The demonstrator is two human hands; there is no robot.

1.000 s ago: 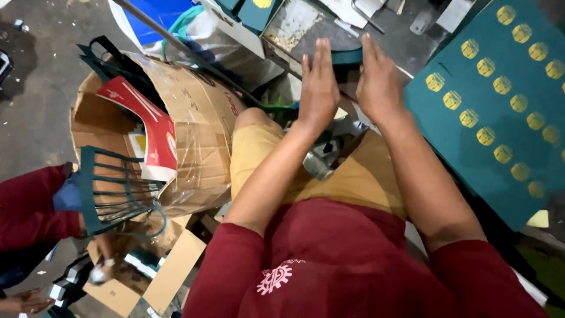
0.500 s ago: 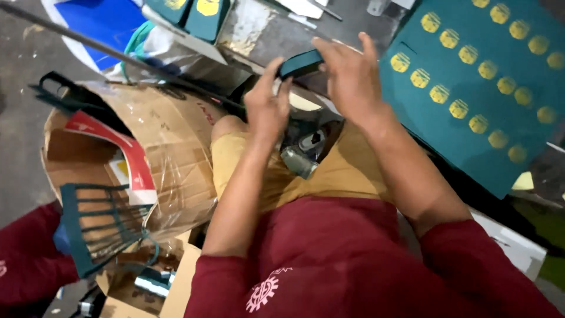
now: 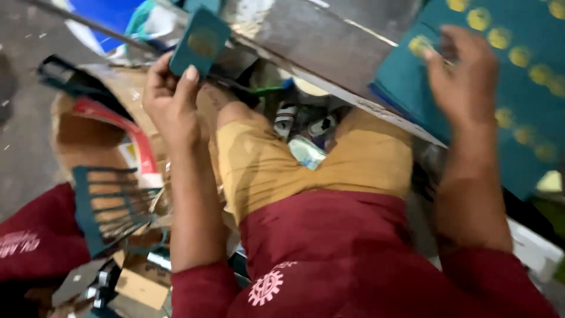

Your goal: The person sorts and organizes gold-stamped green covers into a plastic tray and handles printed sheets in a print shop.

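- A small teal card [image 3: 200, 40] with a gold round mark is pinched between thumb and fingers of the left hand [image 3: 170, 97], raised beside the grey table edge [image 3: 329, 53].
- The large teal sheet [image 3: 518, 88] (rows of gold dots) is touched by the right hand [image 3: 465, 79], fingers curled on a dot.

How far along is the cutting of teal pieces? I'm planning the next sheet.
Done: one small teal card with a gold circle, separate from the sheet, is in the left hand. In hand: the right hand rests on the large teal sheet of gold circles. Left: many circles remain on the sheet.
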